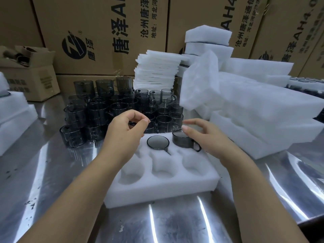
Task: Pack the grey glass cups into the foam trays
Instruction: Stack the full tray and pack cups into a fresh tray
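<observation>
- left hand (126, 132) hovers over the tray's (157, 190) far-left corner, fingers loosely curled, empty
- right hand (205, 137) spread wide, thumb tip touching the cup (181, 142) in the tray's far-right corner

Shiny steel table (52, 181), stacked cartons (98, 32) behind (black Chinese lettering), small open box (33, 76) at left

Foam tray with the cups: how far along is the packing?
Early on. Done: one grey cup sits sunk in a back pocket of the foam tray. In hand: a second cup stands higher in the next pocket, with the thumb of the right hand at its rim; the left hand holds nothing. Left: three front pockets are empty, and many loose cups wait behind.
</observation>
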